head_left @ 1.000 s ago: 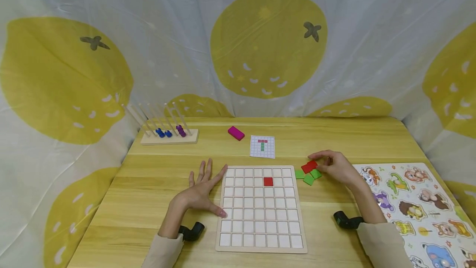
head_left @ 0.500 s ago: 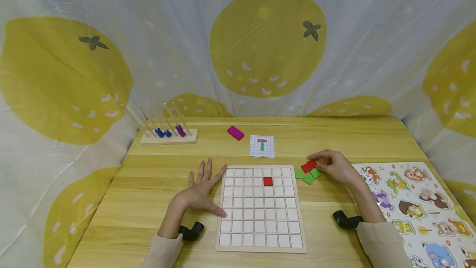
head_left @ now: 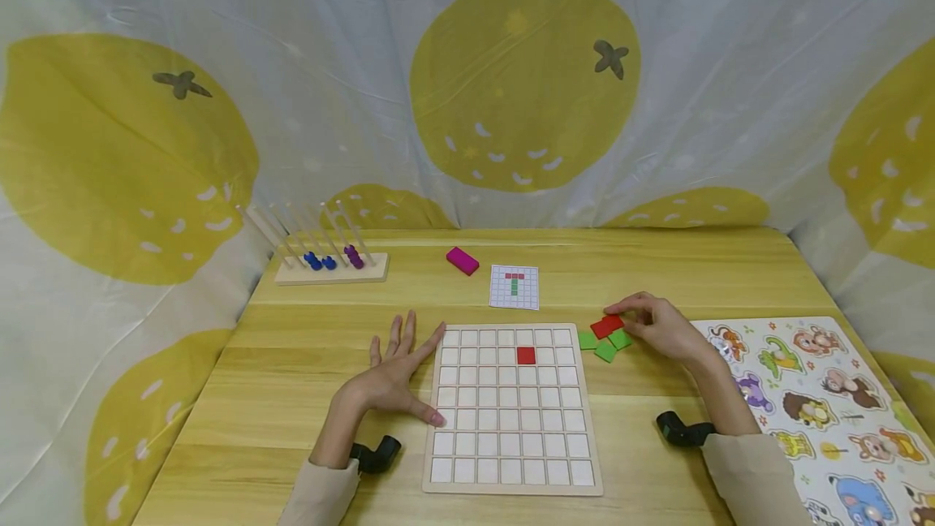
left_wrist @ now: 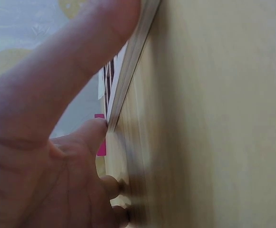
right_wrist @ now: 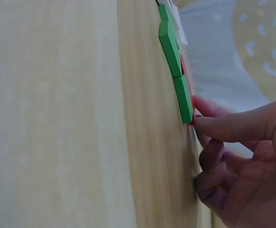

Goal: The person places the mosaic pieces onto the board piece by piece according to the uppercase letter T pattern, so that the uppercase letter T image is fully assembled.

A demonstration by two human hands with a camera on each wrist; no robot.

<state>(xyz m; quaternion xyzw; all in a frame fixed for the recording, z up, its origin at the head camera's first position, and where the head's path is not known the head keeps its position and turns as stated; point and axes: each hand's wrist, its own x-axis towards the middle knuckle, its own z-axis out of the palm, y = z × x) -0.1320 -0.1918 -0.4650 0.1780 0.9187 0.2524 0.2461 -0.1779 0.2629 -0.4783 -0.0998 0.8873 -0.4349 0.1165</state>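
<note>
A wooden grid board [head_left: 428, 461] lies flat on the table, with one red square tile [head_left: 527, 355] in a cell of its second row from the far side. My left hand [head_left: 390, 380] has its fingers spread, and its thumb and index finger touch the board's left edge. To the right of the board, red tiles [head_left: 601, 329] that seem to overlap lie among several green tiles [head_left: 605, 351]. My right hand [head_left: 661, 329] pinches a red tile at its edge between thumb and index finger; the right wrist view shows green tiles [right_wrist: 170, 50] beside those fingertips.
A pattern card [head_left: 514, 299] with a red and green T lies beyond the board, near a magenta block [head_left: 463, 260]. A peg stand [head_left: 332, 270] with blue and purple beads is at the back left. An animal picture board [head_left: 811, 408] covers the right side.
Both hands stay almost in place. The right thumb and index finger remain at the red tile, and the slight shift of the whole scene comes from the head view itself.
</note>
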